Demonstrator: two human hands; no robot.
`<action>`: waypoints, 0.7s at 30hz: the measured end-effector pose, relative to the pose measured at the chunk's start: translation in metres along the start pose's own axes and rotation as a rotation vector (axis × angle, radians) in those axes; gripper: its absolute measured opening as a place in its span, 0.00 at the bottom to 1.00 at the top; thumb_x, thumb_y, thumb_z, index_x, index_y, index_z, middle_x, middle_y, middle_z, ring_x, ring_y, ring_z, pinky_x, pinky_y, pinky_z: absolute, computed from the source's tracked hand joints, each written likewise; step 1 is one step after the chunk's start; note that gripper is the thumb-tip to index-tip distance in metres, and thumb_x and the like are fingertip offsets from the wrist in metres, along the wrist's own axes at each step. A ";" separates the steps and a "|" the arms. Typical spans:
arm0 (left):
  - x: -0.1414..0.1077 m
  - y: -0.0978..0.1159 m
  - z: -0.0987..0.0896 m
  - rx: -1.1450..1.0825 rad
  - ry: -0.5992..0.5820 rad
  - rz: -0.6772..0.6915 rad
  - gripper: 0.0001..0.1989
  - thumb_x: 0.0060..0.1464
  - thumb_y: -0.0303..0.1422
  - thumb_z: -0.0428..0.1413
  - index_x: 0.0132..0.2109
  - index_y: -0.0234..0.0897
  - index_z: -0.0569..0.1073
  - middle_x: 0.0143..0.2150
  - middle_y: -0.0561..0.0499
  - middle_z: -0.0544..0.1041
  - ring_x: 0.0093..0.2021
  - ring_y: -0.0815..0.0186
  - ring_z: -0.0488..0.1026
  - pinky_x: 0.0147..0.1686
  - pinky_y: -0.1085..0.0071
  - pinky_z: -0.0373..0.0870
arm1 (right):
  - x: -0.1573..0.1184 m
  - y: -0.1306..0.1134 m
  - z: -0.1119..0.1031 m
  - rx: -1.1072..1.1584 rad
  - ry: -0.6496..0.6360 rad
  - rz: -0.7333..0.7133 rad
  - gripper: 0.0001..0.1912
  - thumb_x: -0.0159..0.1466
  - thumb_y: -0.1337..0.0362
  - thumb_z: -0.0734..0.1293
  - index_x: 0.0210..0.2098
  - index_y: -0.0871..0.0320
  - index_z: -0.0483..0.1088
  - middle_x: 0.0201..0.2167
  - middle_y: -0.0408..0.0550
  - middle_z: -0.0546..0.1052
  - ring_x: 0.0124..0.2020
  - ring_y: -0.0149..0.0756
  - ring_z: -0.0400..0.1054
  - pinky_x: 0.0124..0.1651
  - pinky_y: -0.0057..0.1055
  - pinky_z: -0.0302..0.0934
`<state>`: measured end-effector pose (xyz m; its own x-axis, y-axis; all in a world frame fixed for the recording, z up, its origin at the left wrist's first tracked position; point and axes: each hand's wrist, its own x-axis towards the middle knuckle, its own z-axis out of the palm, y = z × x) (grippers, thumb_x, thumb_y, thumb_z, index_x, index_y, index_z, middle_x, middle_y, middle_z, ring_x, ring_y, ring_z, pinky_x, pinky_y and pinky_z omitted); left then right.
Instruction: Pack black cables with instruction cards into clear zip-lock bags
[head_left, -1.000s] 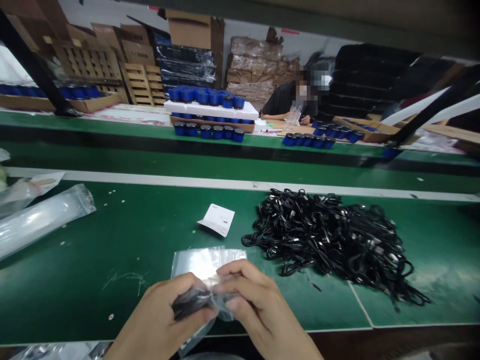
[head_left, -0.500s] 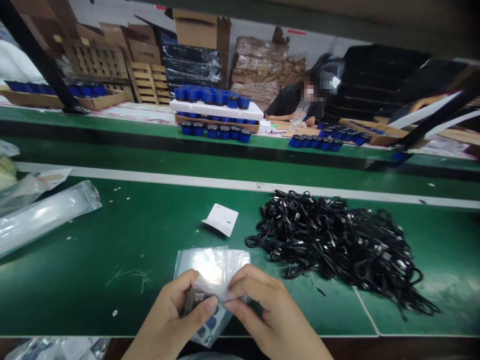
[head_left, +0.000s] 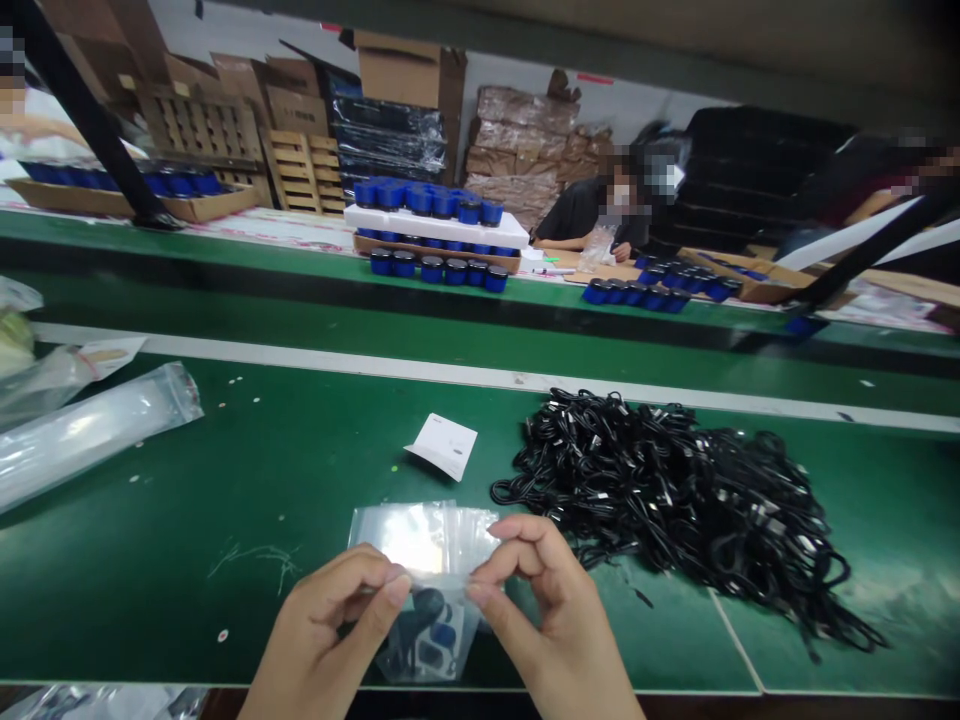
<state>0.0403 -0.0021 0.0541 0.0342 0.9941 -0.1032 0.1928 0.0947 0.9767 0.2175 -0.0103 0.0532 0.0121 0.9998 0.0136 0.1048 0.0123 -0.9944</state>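
Note:
Near the table's front edge, a clear plastic bag (head_left: pixel 427 640) with dark and blue small parts inside hangs between both hands. My left hand (head_left: pixel 341 610) pinches its top edge on the left, thumb against forefinger. On the right, my right hand (head_left: pixel 529 600) pinches the same edge, its other fingers curled. Just behind the held bag, flat clear bags (head_left: pixel 405 525) lie on the green table. A folded white card (head_left: pixel 444 446) rests farther back. To the right spreads a large pile of black cables (head_left: pixel 660 470).
Clear plastic packaging (head_left: pixel 97 430) lies at the left. Beyond a pale strip, a raised shelf (head_left: pixel 292 245) holds blue-sided jars (head_left: pixel 431 205) on a white tray. A person (head_left: pixel 592 215) sits behind it. Dark posts (head_left: pixel 90 120) stand at both sides.
Both hands have shifted along the bag's top edge and now pinch it at two separate spots. The bag hangs straighter, its contents more visible. The view has tilted slightly.

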 end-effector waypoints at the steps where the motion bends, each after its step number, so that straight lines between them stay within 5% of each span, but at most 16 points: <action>1: 0.000 0.000 0.000 0.000 0.013 0.021 0.13 0.51 0.40 0.57 0.22 0.39 0.73 0.22 0.56 0.69 0.24 0.70 0.65 0.24 0.77 0.62 | 0.001 0.001 0.000 0.001 0.003 0.004 0.14 0.59 0.69 0.67 0.43 0.53 0.63 0.25 0.36 0.73 0.29 0.31 0.68 0.39 0.27 0.61; 5: -0.002 0.001 0.001 -0.025 0.035 0.067 0.11 0.52 0.38 0.57 0.24 0.40 0.74 0.23 0.56 0.71 0.24 0.70 0.66 0.25 0.78 0.63 | 0.004 0.002 0.002 -0.085 -0.081 -0.030 0.02 0.62 0.66 0.64 0.35 0.56 0.69 0.27 0.42 0.71 0.30 0.33 0.67 0.34 0.27 0.59; 8: 0.000 0.004 0.001 0.002 0.004 0.074 0.13 0.53 0.39 0.55 0.24 0.41 0.73 0.24 0.56 0.71 0.25 0.70 0.68 0.26 0.79 0.63 | 0.006 0.002 0.003 -0.133 -0.108 -0.084 0.10 0.63 0.64 0.63 0.25 0.58 0.68 0.25 0.44 0.70 0.29 0.33 0.65 0.33 0.28 0.58; 13: 0.005 0.003 -0.005 0.079 0.018 0.046 0.10 0.54 0.41 0.55 0.29 0.42 0.75 0.28 0.57 0.74 0.27 0.71 0.71 0.27 0.81 0.66 | 0.006 0.003 0.001 -0.185 -0.082 -0.140 0.08 0.62 0.66 0.64 0.25 0.58 0.69 0.24 0.43 0.70 0.28 0.33 0.66 0.32 0.27 0.58; 18: 0.011 -0.011 -0.013 0.262 -0.075 0.273 0.09 0.57 0.36 0.54 0.30 0.43 0.74 0.27 0.57 0.75 0.26 0.73 0.73 0.27 0.84 0.67 | 0.006 0.003 -0.002 -0.199 -0.054 -0.131 0.08 0.61 0.67 0.64 0.25 0.58 0.69 0.24 0.43 0.70 0.27 0.32 0.66 0.32 0.26 0.58; 21: 0.012 -0.016 -0.013 0.323 -0.037 0.392 0.07 0.58 0.33 0.53 0.31 0.42 0.73 0.28 0.58 0.75 0.28 0.74 0.74 0.29 0.84 0.68 | 0.006 0.004 0.001 -0.155 0.000 -0.158 0.08 0.60 0.67 0.65 0.25 0.58 0.70 0.23 0.42 0.70 0.26 0.31 0.66 0.31 0.25 0.58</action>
<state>0.0248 0.0086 0.0398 0.1982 0.9484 0.2476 0.4514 -0.3126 0.8358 0.2170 -0.0041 0.0488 -0.0161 0.9856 0.1684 0.2571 0.1668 -0.9519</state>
